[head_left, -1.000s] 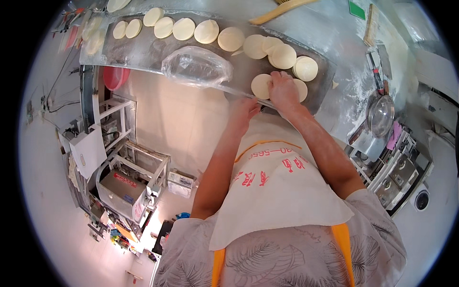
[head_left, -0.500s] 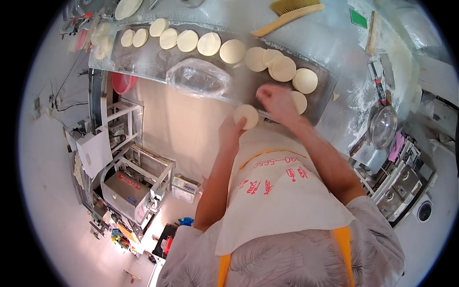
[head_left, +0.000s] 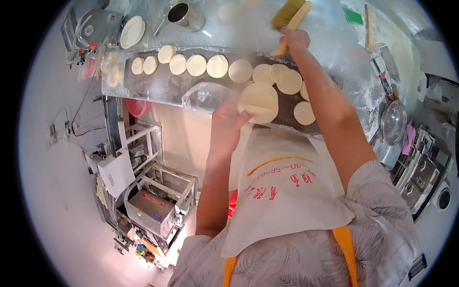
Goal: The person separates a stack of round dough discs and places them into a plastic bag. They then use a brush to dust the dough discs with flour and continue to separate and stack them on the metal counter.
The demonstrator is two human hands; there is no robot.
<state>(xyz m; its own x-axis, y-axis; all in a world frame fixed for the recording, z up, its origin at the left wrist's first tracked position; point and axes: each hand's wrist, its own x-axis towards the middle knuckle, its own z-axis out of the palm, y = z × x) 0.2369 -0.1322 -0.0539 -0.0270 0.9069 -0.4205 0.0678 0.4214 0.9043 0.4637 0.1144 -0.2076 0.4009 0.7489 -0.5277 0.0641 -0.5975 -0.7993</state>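
Note:
My left hand grips a pale round dough wrapper, or a small stack of them, held above the near edge of the dark metal board. My right hand is stretched to the back, closed on the wooden handle of a bristle brush. Rows of pale rounds lie on the board, some overlapping and a few partly behind my right arm. A crumpled clear plastic bag lies by the board's front edge, left of my left hand.
At the back left are a metal cup, a white dish and a scale. On the right are a green card, tools and a round pan. A pink basin sits below the board.
My left hand has risen to the board's edge with the pale round. My right hand has moved from the rounds back to the brush, whose bristles have shifted.

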